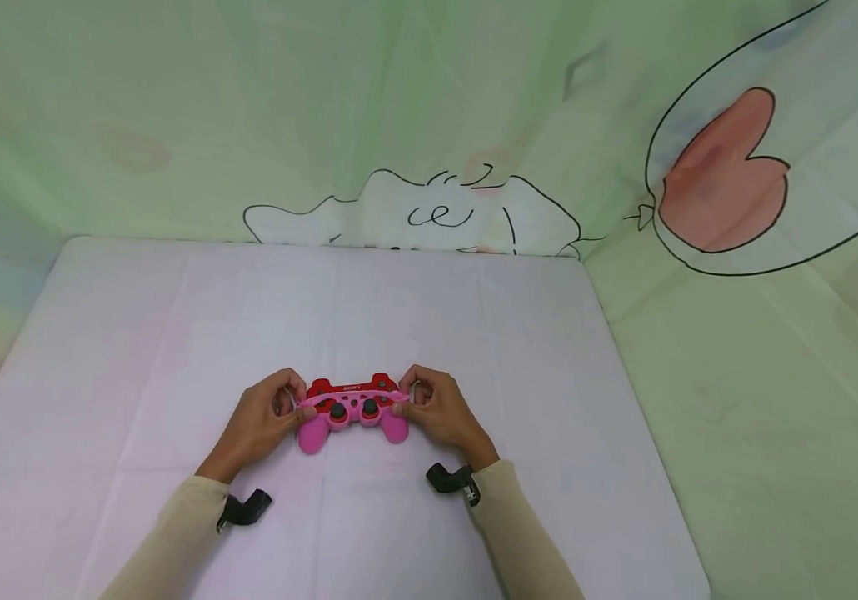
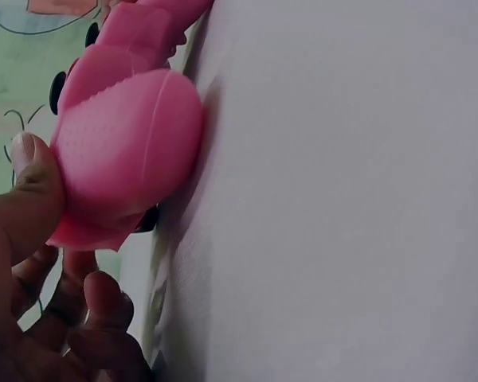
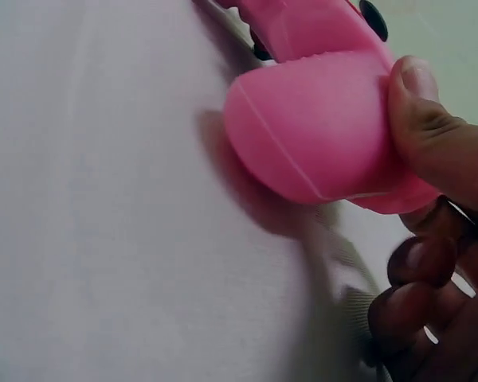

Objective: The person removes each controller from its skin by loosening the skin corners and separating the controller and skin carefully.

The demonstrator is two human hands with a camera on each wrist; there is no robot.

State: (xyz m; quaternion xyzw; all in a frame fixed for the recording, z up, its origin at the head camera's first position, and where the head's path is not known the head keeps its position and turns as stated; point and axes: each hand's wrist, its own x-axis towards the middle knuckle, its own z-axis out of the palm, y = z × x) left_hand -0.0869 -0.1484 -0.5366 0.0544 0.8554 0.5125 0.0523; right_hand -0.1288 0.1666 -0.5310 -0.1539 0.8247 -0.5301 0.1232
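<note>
A red game controller (image 1: 351, 387) with two black thumbsticks lies in front of me, its handles inside a pink silicone cover (image 1: 312, 435). The cover's upper edge runs across the controller's face, leaving the red top with its shoulder buttons bare. My left hand (image 1: 267, 412) pinches the cover at the left side, thumb on the front. On the other side my right hand (image 1: 440, 406) pinches it the same way. In the left wrist view the cover's rounded handle (image 2: 135, 143) sits close by the table surface; the right wrist view shows the other handle (image 3: 311, 131) and a loose flap.
A white cloth-covered table (image 1: 399, 317) spreads under both hands. Behind and to the right hangs a green printed curtain (image 1: 309, 108) with cartoon drawings. A black camera mount sits on each wrist, left mount (image 1: 247, 508) and right mount (image 1: 450, 479).
</note>
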